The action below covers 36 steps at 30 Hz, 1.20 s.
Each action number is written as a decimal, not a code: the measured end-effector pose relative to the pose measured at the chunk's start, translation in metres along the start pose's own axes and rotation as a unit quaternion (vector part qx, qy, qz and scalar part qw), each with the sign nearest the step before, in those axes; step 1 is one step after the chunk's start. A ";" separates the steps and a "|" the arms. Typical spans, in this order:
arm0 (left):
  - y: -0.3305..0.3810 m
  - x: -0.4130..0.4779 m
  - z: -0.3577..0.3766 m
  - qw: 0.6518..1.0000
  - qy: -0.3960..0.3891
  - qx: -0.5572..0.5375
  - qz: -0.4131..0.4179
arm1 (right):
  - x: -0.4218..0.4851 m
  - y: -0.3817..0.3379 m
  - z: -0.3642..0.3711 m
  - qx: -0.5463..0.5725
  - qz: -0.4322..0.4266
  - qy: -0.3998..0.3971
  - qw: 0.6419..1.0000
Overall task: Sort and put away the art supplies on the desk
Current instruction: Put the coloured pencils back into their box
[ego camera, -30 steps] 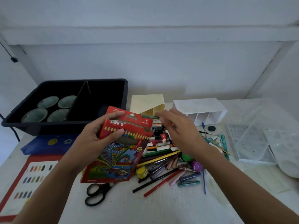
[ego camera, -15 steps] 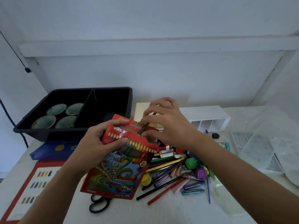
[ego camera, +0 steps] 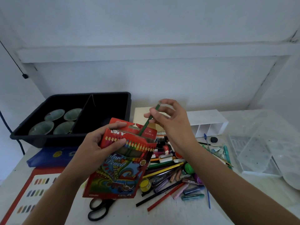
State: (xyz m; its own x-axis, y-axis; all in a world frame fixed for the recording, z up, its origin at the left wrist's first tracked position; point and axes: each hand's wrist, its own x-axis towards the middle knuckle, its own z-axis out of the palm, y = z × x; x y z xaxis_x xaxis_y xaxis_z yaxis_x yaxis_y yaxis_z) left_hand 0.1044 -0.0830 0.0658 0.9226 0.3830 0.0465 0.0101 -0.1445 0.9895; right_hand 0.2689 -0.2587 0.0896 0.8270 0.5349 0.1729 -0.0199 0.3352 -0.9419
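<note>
White desk (ego camera: 162, 215) against a pale wall, head view. Held above its middle is a red colour-pencil box (ego camera: 120, 168), tilted, with its top flap open; all positions below are given from this box. Left hand (ego camera: 95, 148) grips the box near the top, thumb laid across the printed front and fingers wrapped behind. Right hand (ego camera: 172, 122), just above and right of the box, pinches a green pencil (ego camera: 145, 126) between thumb and forefinger near its upper end, the other fingers loosely spread. The pencil slants down and left, and its lower end sits inside the open mouth of the box. Right of and below the box lies the unsorted pile (ego camera: 168, 169) of pencils, pens, crayons and small paint pots, lying against one another on the desk. Behind and left of the box stands a black tray (ego camera: 48, 140) with four round dishes in its left compartment. Behind and right stands a white organiser (ego camera: 207, 117) with open cells, and below lie black scissors (ego camera: 99, 208), partly hidden by the box. Step in hand, as judged: returning loose colour pencils to their box, with most of the pile not yet sorted. The next move calls for letting the pencil slide fully down into the box while the left hand steadies the mouth, then picking another colour pencil from the pile without dragging pens along.
</note>
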 end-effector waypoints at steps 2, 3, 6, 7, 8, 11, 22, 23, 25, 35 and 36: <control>0.000 0.002 0.002 1.000 0.001 -0.002 -0.001 | -0.002 0.000 0.000 -0.053 -0.016 -0.020 0.998; 0.000 0.003 0.003 1.000 0.000 -0.002 -0.001 | -0.003 0.001 0.000 -0.090 -0.024 -0.035 0.995; 0.000 0.004 0.006 1.000 -0.006 0.004 0.004 | -0.010 0.004 -0.005 -0.191 -0.047 -0.056 0.979; -0.001 0.005 0.007 1.000 -0.009 0.006 0.007 | -0.012 0.004 -0.008 -0.216 -0.050 -0.052 0.974; -0.001 0.005 0.008 1.000 -0.011 0.006 0.008 | -0.013 0.005 -0.011 -0.234 -0.050 -0.050 0.970; -0.001 0.007 0.009 1.000 -0.008 -0.023 0.005 | -0.021 0.008 -0.020 -0.257 -0.033 -0.071 0.963; -0.008 0.004 0.010 0.999 0.002 -0.050 -0.003 | -0.042 0.019 -0.022 -0.375 -0.095 -0.065 0.920; -0.010 0.002 0.010 0.999 0.000 -0.043 -0.005 | -0.046 0.023 -0.023 -0.431 -0.122 -0.072 0.891; -0.015 -0.003 0.010 0.999 -0.003 -0.034 -0.015 | -0.053 0.032 -0.026 -0.493 -0.149 -0.076 0.854; -0.035 -0.023 -0.011 0.998 0.034 -0.002 -0.056 | -0.104 0.074 -0.070 -0.602 -0.145 -0.319 0.718; -0.035 -0.025 -0.012 0.998 0.037 -0.003 -0.059 | -0.109 0.080 -0.072 -0.619 -0.144 -0.351 0.688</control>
State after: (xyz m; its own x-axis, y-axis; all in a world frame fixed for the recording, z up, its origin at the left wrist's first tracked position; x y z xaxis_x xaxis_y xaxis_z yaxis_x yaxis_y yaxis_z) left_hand 0.0763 -0.0764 0.0312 0.8839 0.4639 -0.0601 0.1144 -0.0898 0.9894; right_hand 0.2174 -0.3462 -0.0257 0.2125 0.9730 0.0897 0.9407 -0.1789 -0.2881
